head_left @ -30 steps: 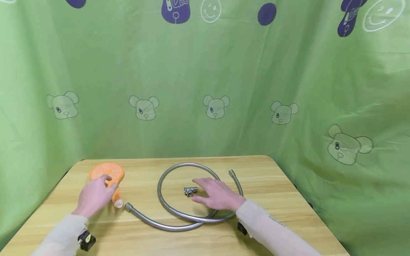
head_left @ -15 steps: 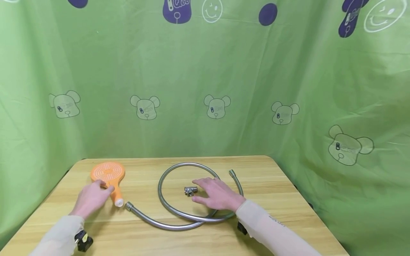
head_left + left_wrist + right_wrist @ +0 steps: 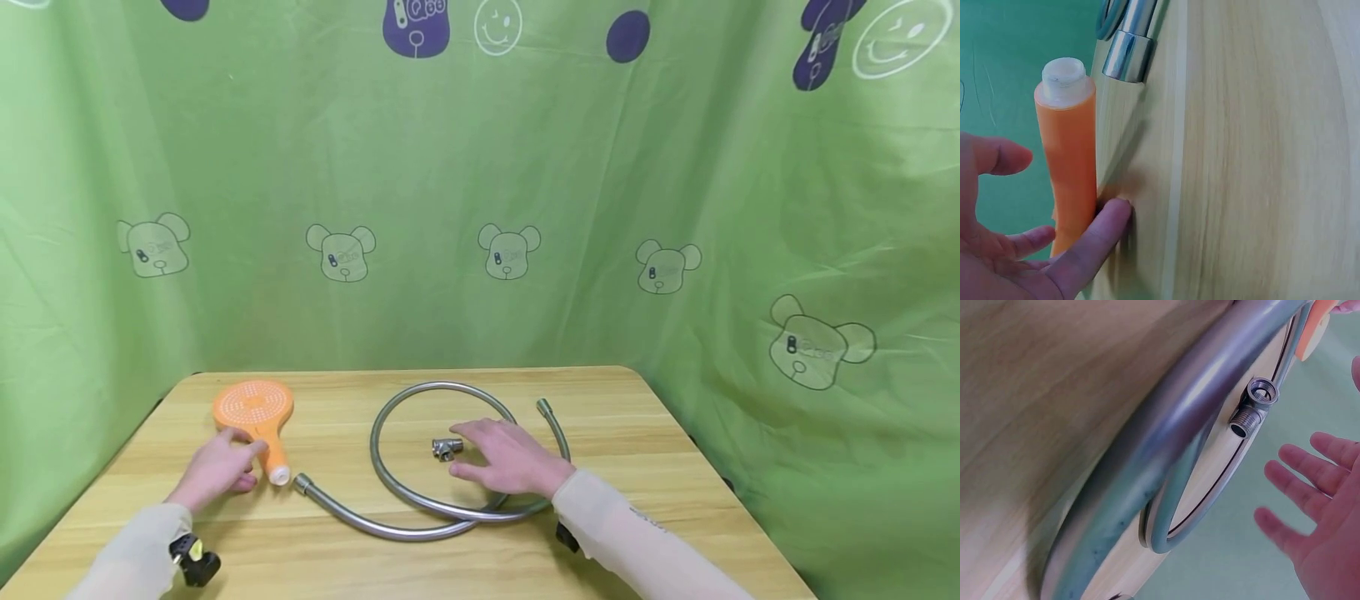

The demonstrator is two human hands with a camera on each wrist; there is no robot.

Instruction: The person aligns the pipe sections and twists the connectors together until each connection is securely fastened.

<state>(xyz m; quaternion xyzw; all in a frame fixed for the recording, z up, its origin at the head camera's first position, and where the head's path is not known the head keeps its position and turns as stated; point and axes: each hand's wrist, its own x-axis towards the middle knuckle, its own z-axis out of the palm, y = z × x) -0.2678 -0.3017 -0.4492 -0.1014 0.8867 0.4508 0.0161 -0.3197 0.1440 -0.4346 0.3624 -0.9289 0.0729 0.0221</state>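
Hands (image 3: 216, 470) (image 3: 513, 457) loosely spread, left at orange disc-faced shower head (image 3: 253, 403), right above coiled silvery hose (image 3: 480, 517).

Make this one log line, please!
left hand: at shower head | right hand: holds nothing, near metal fitting | hose: looped on table

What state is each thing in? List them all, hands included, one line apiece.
Shower head: lying spray face up, not joined to the hose.
Hose: looped on the table, both ends free.
Metal fitting: loose inside the hose's loop, nothing screwed on.
Left hand: relaxed at the shower head, not gripping.
Right hand: fingers spread, holding nothing.
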